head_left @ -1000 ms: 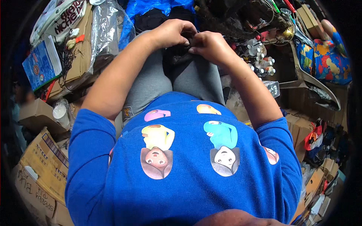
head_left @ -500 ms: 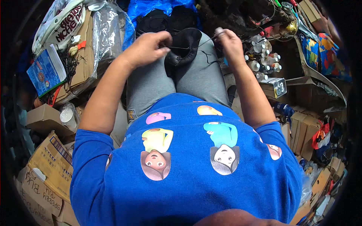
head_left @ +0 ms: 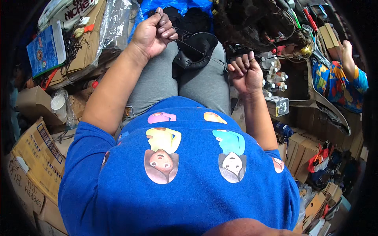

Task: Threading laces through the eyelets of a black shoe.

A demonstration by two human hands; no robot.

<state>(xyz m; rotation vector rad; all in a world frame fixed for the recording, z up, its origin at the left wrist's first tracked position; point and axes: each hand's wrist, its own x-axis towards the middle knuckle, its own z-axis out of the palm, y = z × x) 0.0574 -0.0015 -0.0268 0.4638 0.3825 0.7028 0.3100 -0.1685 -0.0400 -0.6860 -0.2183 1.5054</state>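
Observation:
A black shoe upper (head_left: 187, 62), or a piece shaped like one, rests between my knees on the grey trousers, its opening toward me. A thin dark thread (head_left: 191, 46) crosses that opening. My left hand (head_left: 155, 36), raised to the upper left of the shoe upper, is closed on one length of the thread. On the other side, lower down, my right hand (head_left: 246, 74) is closed with its palm turned up, and the thread runs from the shoe upper to its fingers. Whether a needle or tool is in either fist cannot be made out.
Beyond my knees lie dark pieces (head_left: 197, 17) on a blue plastic bag (head_left: 163, 4). Small capped bottles (head_left: 275, 76) crowd the right side, near a clear square container (head_left: 281, 107). Another person's arm (head_left: 348, 61) shows at far right. Flat cardboard (head_left: 84, 47) is stacked at left.
My left hand has risen away from the shoe upper and turned over. My right hand has dropped lower and turned palm up. The other person's arm has come into view at right.

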